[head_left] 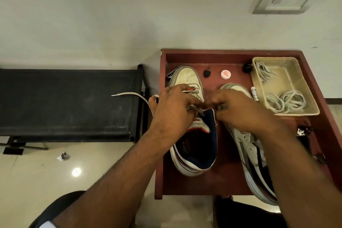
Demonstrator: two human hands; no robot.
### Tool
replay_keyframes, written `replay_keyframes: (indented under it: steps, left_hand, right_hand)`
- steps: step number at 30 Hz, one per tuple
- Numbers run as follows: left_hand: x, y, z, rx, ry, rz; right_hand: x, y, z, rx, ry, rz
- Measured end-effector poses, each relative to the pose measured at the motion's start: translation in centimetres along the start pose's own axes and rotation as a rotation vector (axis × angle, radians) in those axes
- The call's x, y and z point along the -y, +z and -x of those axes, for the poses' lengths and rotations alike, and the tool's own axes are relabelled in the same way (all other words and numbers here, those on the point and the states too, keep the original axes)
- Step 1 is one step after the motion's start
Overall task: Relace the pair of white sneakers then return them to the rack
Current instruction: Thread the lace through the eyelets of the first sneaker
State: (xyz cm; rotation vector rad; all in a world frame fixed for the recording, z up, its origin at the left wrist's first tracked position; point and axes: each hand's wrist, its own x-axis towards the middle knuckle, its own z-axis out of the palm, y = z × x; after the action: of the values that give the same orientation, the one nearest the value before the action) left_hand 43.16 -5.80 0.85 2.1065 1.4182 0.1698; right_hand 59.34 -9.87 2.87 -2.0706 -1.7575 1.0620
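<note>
Found the first sneaker [187,77] upright on the red desk [218,183], toe toward the wall, navy-lined collar gaping toward the viewer. Judged it well into lacing: saw lace crossed at the lower eyelets, with both hands busy at the upper ones.

Saw the left hand [172,109] curled around the lace [129,94], its free end looping out leftward over the rack. Saw the right hand [238,111] pinching the other, greyer end just over the tongue.

Noted the second sneaker [248,140] just beside the first, lying on its side near the desk's right half, with no lace visible on it; reckoned that one wholly left to do.

Saw the black rack [64,102] standing by the desk's left edge, bare on its top shelf. Counted the return of both shoes as not yet begun.

Spotted spare laces [285,100] coiled in a clear tray [314,112] at the desk's far right corner, and a small round tin [225,74] by the back wall.

Could not see the upper eyelets or any knot, hidden under the fingers. Could not tell how many eyelet rows remained. Lost the second sneaker's heel past the right forearm, and the rack's lower shelves below its top.
</note>
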Motion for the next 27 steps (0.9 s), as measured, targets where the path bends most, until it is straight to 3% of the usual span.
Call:
replay_keyframes:
  steps: [4, 7, 10, 15, 17, 20, 23, 25, 27]
  left_hand:
    - [0.3, -0.2, -0.1, 0.012, -0.034, 0.007]
    - [0.4, -0.4, -0.1, 0.027, -0.043, 0.006]
    - [0.3, -0.3, -0.2, 0.030, -0.045, 0.007]
    - [0.3, -0.1, -0.1, 0.025, -0.042, -0.028]
    - [0.4, -0.3, -0.1, 0.027, -0.047, -0.038]
    - [0.4, -0.5, 0.0, 0.032, -0.056, -0.017]
    - [0.3, -0.4, 0.0, 0.039, -0.053, -0.009]
    - [0.3, -0.3, -0.1, 0.040, -0.055, -0.004]
    - [0.2, -0.2, -0.2, 0.040, -0.059, -0.002]
  right_hand:
    - [-1.8, -0.6, -0.3, 0.010, 0.047, -0.034]
    - [-5.2, -4.4, 1.6, -0.082, 0.242, -0.031]
    - [-6.4, -6.1, 2.6, -0.139, 0.365, 0.139]
    - [-1.0, -0.4, 0.0, -0.073, -0.008, 0.124]
    - [-0.6, 0.9, -1.0, -0.047, -0.079, 0.159]
    - [-3.4, -2.3, 0.2, -0.089, 0.071, 0.074]
    - [-7.0, -6.3, 2.9, -0.162, 0.284, 0.171]
    - [-7.1, -6.8, 3.3, -0.154, 0.326, 0.225]
    - [-4.9, -5.1, 2.7, -0.140, 0.240, 0.203]
